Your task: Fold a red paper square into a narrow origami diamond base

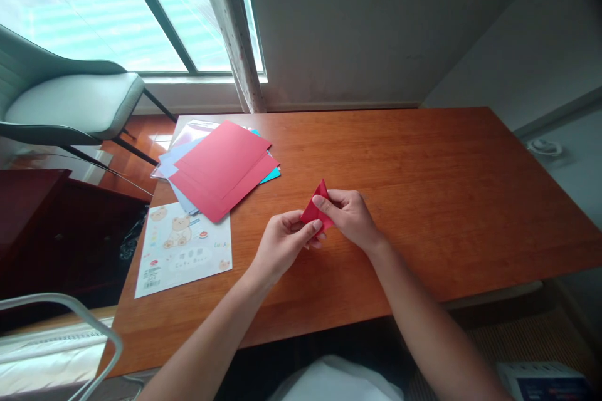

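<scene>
A small piece of folded red paper [311, 211] is held above the wooden table, its pointed tip upward. My left hand [288, 235] grips its lower left part, thumb in front and fingers behind. On the right side, my right hand [347, 212] pinches the paper with the thumb pressed on its face. Parts of the folds are hidden behind my fingers. To the left lie red paper sheets [221, 169] on top of pale and blue ones, and just below them a white printed sheet with bear drawings [188, 250].
The wooden table [446, 200] spans the view. A pale chair [70, 100] stands at the left by the window [155, 12] and curtain [235, 31]. A white curved metal frame [70, 304] is at the lower left. A box [543, 382] sits low at the right.
</scene>
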`<action>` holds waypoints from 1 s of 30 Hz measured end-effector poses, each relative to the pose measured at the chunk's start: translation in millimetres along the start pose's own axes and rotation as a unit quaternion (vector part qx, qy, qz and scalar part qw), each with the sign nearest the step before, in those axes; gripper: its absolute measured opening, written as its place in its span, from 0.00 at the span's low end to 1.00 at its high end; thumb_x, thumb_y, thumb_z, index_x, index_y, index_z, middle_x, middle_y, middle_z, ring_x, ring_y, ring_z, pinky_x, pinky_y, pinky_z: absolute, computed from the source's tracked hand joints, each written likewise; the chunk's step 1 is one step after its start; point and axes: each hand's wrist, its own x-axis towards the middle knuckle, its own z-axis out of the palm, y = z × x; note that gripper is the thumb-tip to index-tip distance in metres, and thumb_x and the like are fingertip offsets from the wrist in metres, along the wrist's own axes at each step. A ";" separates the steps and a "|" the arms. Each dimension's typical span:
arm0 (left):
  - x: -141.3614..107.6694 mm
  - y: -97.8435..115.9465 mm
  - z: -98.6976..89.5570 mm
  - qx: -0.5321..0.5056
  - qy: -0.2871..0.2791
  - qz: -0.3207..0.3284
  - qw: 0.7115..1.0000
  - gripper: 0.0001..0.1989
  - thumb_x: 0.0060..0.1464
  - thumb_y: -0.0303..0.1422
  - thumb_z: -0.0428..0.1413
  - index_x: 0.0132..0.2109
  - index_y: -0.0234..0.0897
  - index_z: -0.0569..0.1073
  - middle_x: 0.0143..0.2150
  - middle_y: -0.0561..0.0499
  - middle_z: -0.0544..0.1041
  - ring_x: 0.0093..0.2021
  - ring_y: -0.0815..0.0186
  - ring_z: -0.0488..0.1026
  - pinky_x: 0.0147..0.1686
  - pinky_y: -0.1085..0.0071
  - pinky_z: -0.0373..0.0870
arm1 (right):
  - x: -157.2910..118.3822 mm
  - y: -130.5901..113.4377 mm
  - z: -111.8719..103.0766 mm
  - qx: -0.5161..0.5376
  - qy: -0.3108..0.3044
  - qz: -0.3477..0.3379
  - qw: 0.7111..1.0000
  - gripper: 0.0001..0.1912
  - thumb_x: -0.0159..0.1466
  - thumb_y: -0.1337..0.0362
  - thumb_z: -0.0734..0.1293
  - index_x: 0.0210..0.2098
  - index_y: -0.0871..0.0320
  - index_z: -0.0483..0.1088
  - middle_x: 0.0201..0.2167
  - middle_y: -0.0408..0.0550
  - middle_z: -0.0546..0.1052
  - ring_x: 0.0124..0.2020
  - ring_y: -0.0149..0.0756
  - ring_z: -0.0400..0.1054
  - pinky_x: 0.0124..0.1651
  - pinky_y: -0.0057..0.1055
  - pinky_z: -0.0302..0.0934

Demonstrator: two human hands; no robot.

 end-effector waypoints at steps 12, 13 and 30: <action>-3.5 1.9 1.7 -0.056 -0.027 -0.005 0.998 0.18 0.62 0.44 0.57 0.38 0.31 0.78 0.34 0.43 0.83 0.31 0.67 0.78 0.32 0.75 0.70 | 1.4 0.1 -1.7 0.057 0.039 0.016 0.997 0.27 0.67 0.42 0.63 0.23 0.57 0.63 0.20 0.39 0.63 0.23 0.28 0.54 0.26 0.28 0.48; -3.7 2.2 1.5 -0.056 -0.027 -0.005 0.998 0.17 0.62 0.44 0.57 0.37 0.31 0.78 0.33 0.44 0.83 0.30 0.67 0.78 0.32 0.75 0.70 | 1.6 0.1 -2.0 0.058 0.044 0.020 0.997 0.28 0.67 0.42 0.62 0.22 0.56 0.61 0.20 0.39 0.62 0.22 0.28 0.53 0.25 0.28 0.47; -2.5 2.3 -2.0 0.065 0.034 0.046 0.996 0.19 0.62 0.44 0.57 0.31 0.33 0.76 0.26 0.49 0.78 0.26 0.69 0.73 0.28 0.75 0.69 | 1.5 0.0 -0.8 0.069 0.030 -0.009 0.997 0.19 0.67 0.49 0.65 0.30 0.57 0.70 0.25 0.41 0.68 0.26 0.29 0.60 0.29 0.27 0.53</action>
